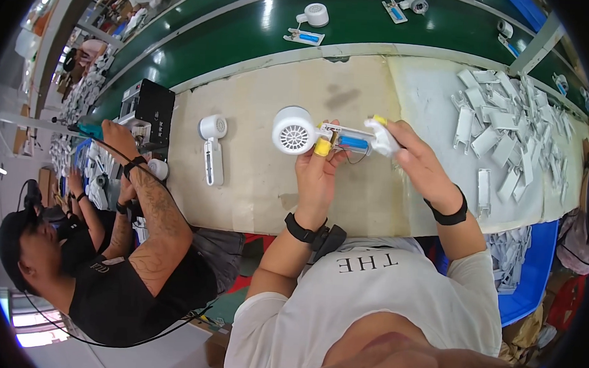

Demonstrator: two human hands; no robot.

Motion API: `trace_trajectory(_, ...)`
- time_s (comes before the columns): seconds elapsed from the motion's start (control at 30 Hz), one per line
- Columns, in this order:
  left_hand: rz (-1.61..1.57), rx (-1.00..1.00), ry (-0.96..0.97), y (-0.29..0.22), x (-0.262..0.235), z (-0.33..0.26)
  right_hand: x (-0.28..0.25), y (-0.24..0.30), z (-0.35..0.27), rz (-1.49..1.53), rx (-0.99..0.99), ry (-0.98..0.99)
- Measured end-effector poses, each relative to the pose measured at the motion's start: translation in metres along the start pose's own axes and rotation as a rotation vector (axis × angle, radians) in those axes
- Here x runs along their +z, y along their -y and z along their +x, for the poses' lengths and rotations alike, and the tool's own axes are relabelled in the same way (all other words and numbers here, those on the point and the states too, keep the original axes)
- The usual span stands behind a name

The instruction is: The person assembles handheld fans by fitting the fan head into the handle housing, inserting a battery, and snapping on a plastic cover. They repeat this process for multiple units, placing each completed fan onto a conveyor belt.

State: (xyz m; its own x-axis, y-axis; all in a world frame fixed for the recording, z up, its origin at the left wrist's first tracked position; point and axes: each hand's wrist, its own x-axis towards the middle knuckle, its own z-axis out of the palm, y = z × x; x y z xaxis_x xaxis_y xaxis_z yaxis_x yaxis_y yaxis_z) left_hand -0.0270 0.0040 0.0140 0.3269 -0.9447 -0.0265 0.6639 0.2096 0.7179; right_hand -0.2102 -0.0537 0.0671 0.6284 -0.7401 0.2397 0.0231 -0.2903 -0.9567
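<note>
Above the worktop (pixel 274 183), the left hand (pixel 318 175) grips a small white fan (pixel 294 131); the right hand (pixel 419 160) pinches its handle cover (pixel 381 136). Light, rigid plastic; exposed wiring looks fragile, best held by the shell.

Your hands meet at the centre of the frame, above the workbench (pixel 256 149).

Your left hand (pixel 318 175) and right hand (pixel 419 160) hold a small fan unit (pixel 297 131) between them. Left of it, a second fan (pixel 212 146) lies on the bench. A heap of cover parts (pixel 504 132) fills the upper right. Behind the bench, a conveyor belt (pixel 249 28) crosses the top. A co-worker (pixel 114 254) sits at lower left.
</note>
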Motion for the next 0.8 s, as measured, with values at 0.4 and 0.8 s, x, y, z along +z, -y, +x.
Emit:
trace_trajectory(0.4, 0.008, 0.093, -0.005, 0.001, 0.008, -0.008, 0.031, 0.010, 0.009, -0.854, -0.367, -0.110)
trace_trajectory(0.8, 0.069, 0.228, 0.058, 0.006, 0.013, -0.020, 0.032, 0.010, 0.013, -0.806, -0.468, -0.089)
